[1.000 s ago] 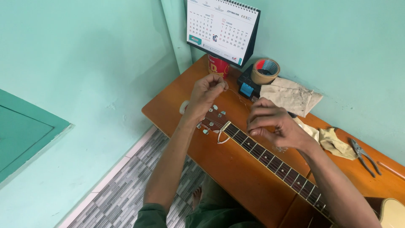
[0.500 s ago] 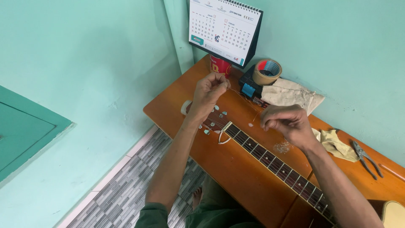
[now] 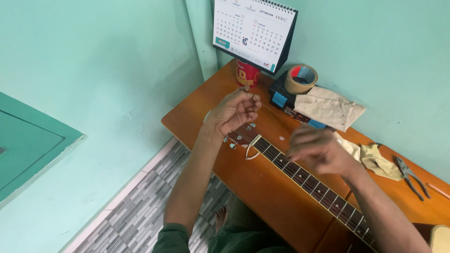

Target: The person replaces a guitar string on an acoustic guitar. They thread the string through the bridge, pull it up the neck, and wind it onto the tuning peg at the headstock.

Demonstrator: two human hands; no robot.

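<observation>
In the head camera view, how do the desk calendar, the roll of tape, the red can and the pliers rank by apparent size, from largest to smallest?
1. Desk calendar, clearly the largest.
2. Pliers, long but thin.
3. Roll of tape.
4. Red can, partly hidden behind the calendar.
The tape and the can look alike, so their order is unsure.

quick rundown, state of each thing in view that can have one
left hand: raised over the headstock, fingertips pinched together
right hand: blurred, over the guitar neck; grip unclear
guitar: lying flat on the table, headstock toward the calendar
desk calendar: standing upright
tape roll: lying flat on a dark box
pliers: lying on the table, handles apart
cloth: crumpled beside the box
red can: upright behind the calendar's base
</observation>
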